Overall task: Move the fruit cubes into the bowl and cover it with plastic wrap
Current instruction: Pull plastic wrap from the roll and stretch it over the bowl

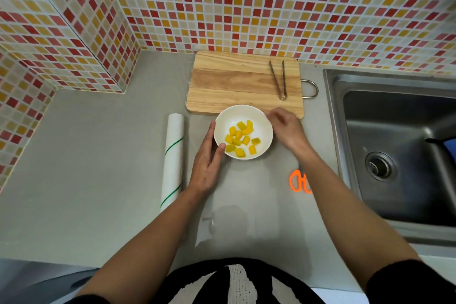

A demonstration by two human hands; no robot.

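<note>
Spanning the lower frame, grey worktop (103,155) meets a mosaic tile wall (222,2) at the back. Steel sink (394,145) is set in at right, drain visible. Wooden board (234,84) lies against the wall, centre; its metal loop handle points toward the sink. Wrap roll (173,158), white with thin green lines, lies on the worktop left of the bowl, long axis running front to back, near the left hand but apart from it. White bowl (259,128) sits on the worktop, its far rim overlapping the board's front edge in this view. Left hand (207,165): fingers straight along the bowl's left side, thumb against the near-left rim; touching, not curled round it. Right hand (287,129): at the bowl's right rim, fingers bent toward the rim's far-right edge; cannot tell whether they pinch the rim or only touch it. Tongs (278,79) rest on the board's right part, tips toward the wall, arms slightly apart. Orange scissors (297,181) lie on the worktop, partly hidden under the right forearm. Yellow fruit cubes (240,138) all lie inside the bowl, clustered on its floor. Bowl uncovered.
</note>
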